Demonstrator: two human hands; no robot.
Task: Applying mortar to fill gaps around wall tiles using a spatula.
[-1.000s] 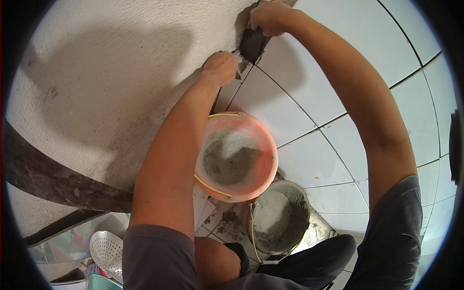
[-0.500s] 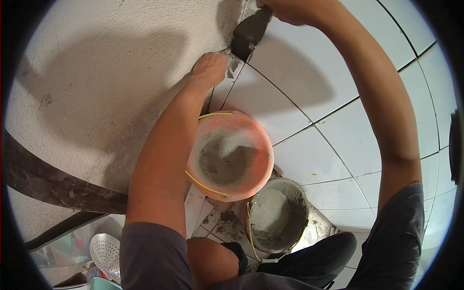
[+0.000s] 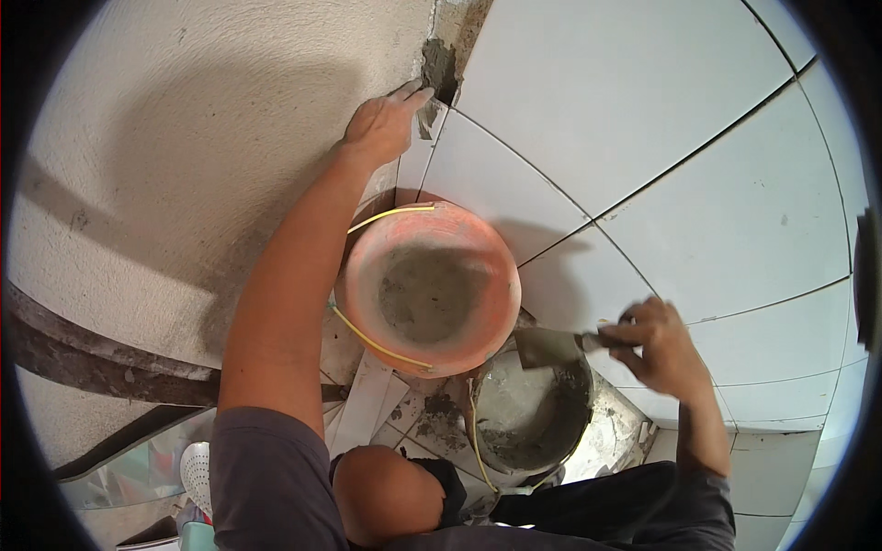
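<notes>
Trowel point(image 3: 548, 349) is in your right hand point(image 3: 663, 349), the grip clamped on its handle, blade pointing left over the upper part of the dark bucket point(image 3: 574, 413). Grey wet mortar point(image 3: 519, 404) lies in that bucket; can't tell if the blade touches it. Your left hand point(image 3: 381, 127) is up at the wall corner, fingers extended, tips beside the dark mortar patch point(image 3: 439, 66); underside hidden, so can't tell whether that grip is on anything. Rough plaster wall point(image 3: 220, 119) on your left, white wall tiles point(image 3: 625, 92) on your right, patch between them. Orange bucket point(image 3: 501, 275) stands between your left forearm and the tiles, just beside the dark one, grey residue inside, yellow handle point(image 3: 381, 350) along its left side. White tile strips point(image 3: 361, 404) lie below it on the floor. Perforated ladle point(image 3: 196, 473) at lower left, partly behind your sleeve.
</notes>
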